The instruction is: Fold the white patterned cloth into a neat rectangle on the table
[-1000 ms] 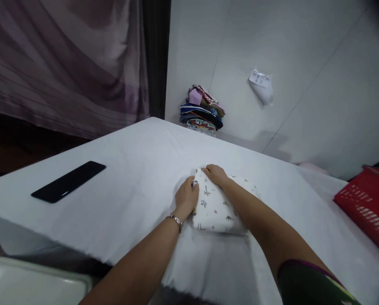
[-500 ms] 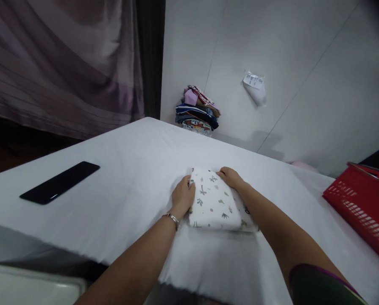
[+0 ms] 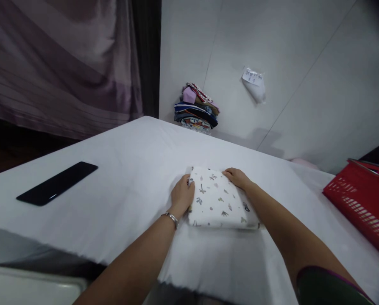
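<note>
A folded white cloth [image 3: 219, 201] printed with small leaf and sprig shapes lies flat on the white-covered table. My left hand [image 3: 182, 194] grips its left edge, thumb on top and the other fingers underneath or hidden behind the side. At the far right corner of the cloth is my right hand [image 3: 238, 178], its fingers closed on the edge; the fingertips are partly hidden. A small dark mark shows on the cloth's right part, beside my right forearm.
A black flat slab [image 3: 57, 184] lies on the table [image 3: 129, 169] at the left. On the right stands a red plastic basket [image 3: 358, 199] with a metal handle. Folded clothes [image 3: 196, 108] are stacked by the wall, where a plastic bag with a label [image 3: 254, 84] hangs.
My right hand has moved slightly right along the cloth's far edge. The top layer now reaches further right, so the cloth looks flatter and squarer. My left hand has stayed at the left edge.
</note>
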`<state>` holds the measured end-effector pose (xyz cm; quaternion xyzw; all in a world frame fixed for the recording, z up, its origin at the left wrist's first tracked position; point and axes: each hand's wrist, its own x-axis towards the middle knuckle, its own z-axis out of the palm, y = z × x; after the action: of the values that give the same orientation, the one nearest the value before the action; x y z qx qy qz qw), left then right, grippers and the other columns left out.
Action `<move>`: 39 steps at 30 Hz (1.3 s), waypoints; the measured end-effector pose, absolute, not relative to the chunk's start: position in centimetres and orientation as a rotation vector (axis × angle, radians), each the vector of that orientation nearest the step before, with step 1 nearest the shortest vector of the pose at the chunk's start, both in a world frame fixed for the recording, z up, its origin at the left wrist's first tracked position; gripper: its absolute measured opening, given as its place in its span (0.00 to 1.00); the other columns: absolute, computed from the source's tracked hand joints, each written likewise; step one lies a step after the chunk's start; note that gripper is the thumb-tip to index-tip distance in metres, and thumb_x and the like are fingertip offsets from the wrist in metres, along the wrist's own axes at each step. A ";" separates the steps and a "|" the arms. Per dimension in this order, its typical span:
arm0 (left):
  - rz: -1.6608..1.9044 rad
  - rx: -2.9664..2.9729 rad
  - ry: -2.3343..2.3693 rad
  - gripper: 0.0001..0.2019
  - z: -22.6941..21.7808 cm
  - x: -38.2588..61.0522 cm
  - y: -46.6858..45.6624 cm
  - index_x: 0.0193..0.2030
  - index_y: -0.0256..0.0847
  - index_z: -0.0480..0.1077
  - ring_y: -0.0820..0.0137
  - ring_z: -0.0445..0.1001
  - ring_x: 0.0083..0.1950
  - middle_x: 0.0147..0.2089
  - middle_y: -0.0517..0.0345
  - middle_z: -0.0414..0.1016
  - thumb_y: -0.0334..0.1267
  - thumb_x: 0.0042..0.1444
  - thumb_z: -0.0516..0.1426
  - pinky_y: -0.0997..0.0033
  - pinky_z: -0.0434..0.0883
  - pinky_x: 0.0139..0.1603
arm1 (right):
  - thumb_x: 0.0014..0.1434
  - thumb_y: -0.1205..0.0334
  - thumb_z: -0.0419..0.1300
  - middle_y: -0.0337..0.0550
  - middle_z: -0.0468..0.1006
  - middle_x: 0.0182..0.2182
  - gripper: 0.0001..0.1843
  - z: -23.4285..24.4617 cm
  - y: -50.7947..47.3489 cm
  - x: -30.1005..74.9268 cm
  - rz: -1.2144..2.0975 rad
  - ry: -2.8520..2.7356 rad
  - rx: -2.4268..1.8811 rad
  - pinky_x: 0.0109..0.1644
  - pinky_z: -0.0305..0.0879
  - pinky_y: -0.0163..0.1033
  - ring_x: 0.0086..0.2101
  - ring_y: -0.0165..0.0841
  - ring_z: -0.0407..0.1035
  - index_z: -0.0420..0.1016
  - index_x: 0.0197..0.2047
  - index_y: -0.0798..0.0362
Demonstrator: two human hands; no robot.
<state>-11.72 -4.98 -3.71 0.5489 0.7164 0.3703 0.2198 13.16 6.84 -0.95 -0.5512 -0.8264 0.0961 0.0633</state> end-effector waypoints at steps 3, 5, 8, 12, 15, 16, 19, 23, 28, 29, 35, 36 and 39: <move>1.024 1.518 1.974 0.18 -3.6 -11.7 -5.0 0.53 0.45 0.64 0.60 0.72 0.48 0.48 0.53 0.74 0.41 0.56 0.49 0.63 0.65 0.45 | 0.61 0.46 0.46 0.46 0.75 0.46 0.23 -1.1 6.5 15.5 0.257 -2.436 -1.748 0.47 0.59 0.37 0.45 0.38 0.68 0.74 0.46 0.51; 1.022 1.518 1.971 0.18 -3.4 -11.7 -5.1 0.53 0.45 0.64 0.60 0.72 0.48 0.49 0.53 0.74 0.41 0.56 0.49 0.63 0.65 0.46 | 0.61 0.45 0.46 0.47 0.75 0.46 0.24 -1.3 6.4 16.5 0.230 -2.409 -1.798 0.48 0.59 0.37 0.46 0.38 0.67 0.74 0.46 0.51; 1.022 1.510 1.969 0.18 -3.2 -11.7 -5.2 0.53 0.44 0.64 0.61 0.72 0.48 0.49 0.53 0.74 0.40 0.56 0.50 0.63 0.65 0.46 | 0.61 0.44 0.46 0.47 0.76 0.44 0.24 -1.5 6.6 16.7 0.214 -2.390 -1.860 0.45 0.59 0.36 0.44 0.37 0.68 0.76 0.41 0.51; 1.034 1.517 1.949 0.17 -3.1 -11.8 -5.4 0.52 0.45 0.66 0.62 0.72 0.47 0.47 0.54 0.75 0.40 0.56 0.50 0.65 0.66 0.45 | 0.61 0.45 0.45 0.48 0.76 0.43 0.25 -1.7 6.6 16.2 0.184 -2.368 -1.896 0.42 0.59 0.35 0.43 0.37 0.68 0.76 0.39 0.52; 1.025 1.495 1.926 0.16 -3.4 -12.1 -5.1 0.51 0.46 0.66 0.64 0.73 0.44 0.45 0.56 0.76 0.42 0.56 0.50 0.66 0.66 0.43 | 0.62 0.46 0.44 0.49 0.75 0.43 0.25 -1.9 6.4 16.1 0.160 -2.359 -1.893 0.43 0.58 0.36 0.44 0.38 0.67 0.76 0.41 0.52; 1.025 1.488 1.920 0.16 -3.5 -12.2 -4.9 0.50 0.46 0.67 0.64 0.73 0.44 0.45 0.56 0.75 0.43 0.56 0.50 0.67 0.67 0.42 | 0.62 0.46 0.43 0.49 0.75 0.43 0.25 -2.1 6.3 16.1 0.150 -2.356 -1.892 0.44 0.58 0.36 0.44 0.37 0.67 0.75 0.41 0.52; 1.045 1.532 1.937 0.16 -3.3 -12.6 -3.4 0.49 0.43 0.68 0.66 0.72 0.44 0.48 0.54 0.74 0.43 0.56 0.51 0.68 0.66 0.45 | 0.62 0.46 0.43 0.48 0.74 0.43 0.25 -2.4 6.1 16.2 0.110 -2.343 -1.898 0.44 0.57 0.36 0.44 0.37 0.67 0.75 0.43 0.51; 1.029 1.713 1.937 0.16 -2.6 -13.2 -0.5 0.50 0.40 0.69 0.65 0.70 0.50 0.53 0.51 0.71 0.41 0.56 0.51 0.68 0.64 0.50 | 0.63 0.46 0.41 0.48 0.74 0.44 0.26 -2.7 6.0 16.0 0.080 -2.329 -1.917 0.44 0.57 0.37 0.44 0.37 0.66 0.74 0.43 0.51; 0.943 1.736 1.856 0.14 -2.8 -13.9 2.2 0.44 0.41 0.73 0.65 0.71 0.49 0.48 0.53 0.75 0.39 0.54 0.52 0.69 0.64 0.51 | 0.63 0.46 0.41 0.48 0.74 0.44 0.26 -2.7 5.9 15.9 0.071 -2.315 -1.915 0.45 0.57 0.37 0.45 0.37 0.65 0.74 0.44 0.52; 0.960 1.725 1.844 0.13 -3.0 -14.0 2.4 0.43 0.41 0.73 0.65 0.71 0.48 0.47 0.54 0.75 0.40 0.53 0.53 0.69 0.65 0.50 | 0.63 0.46 0.41 0.48 0.74 0.44 0.26 -2.7 5.8 15.9 0.075 -2.314 -1.911 0.44 0.57 0.37 0.45 0.38 0.65 0.74 0.44 0.52; 1.202 1.612 1.716 0.08 -3.8 -14.0 2.8 0.35 0.42 0.72 0.67 0.71 0.46 0.43 0.56 0.75 0.39 0.49 0.55 0.69 0.66 0.49 | 0.63 0.46 0.42 0.48 0.74 0.43 0.25 -2.5 5.8 15.9 0.092 -2.290 -1.908 0.43 0.58 0.37 0.44 0.38 0.66 0.74 0.43 0.51; 1.222 1.589 1.697 0.07 -3.8 -14.0 2.8 0.34 0.42 0.72 0.67 0.72 0.45 0.42 0.57 0.75 0.38 0.49 0.55 0.69 0.66 0.49 | 0.63 0.46 0.42 0.48 0.74 0.43 0.25 -2.5 5.9 15.9 0.096 -2.290 -1.906 0.43 0.58 0.37 0.44 0.38 0.66 0.74 0.43 0.51; 1.274 1.530 1.606 0.05 -3.9 -14.1 3.1 0.31 0.41 0.70 0.68 0.72 0.44 0.42 0.57 0.75 0.38 0.48 0.55 0.68 0.66 0.48 | 0.63 0.46 0.42 0.47 0.74 0.43 0.25 -2.6 5.9 16.0 0.098 -2.288 -1.906 0.42 0.57 0.36 0.44 0.37 0.66 0.74 0.43 0.50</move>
<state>-14.07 3.10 -3.89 0.5728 0.6012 0.4771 0.2877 15.97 5.92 -2.59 -0.6377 -0.7653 0.0328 0.0811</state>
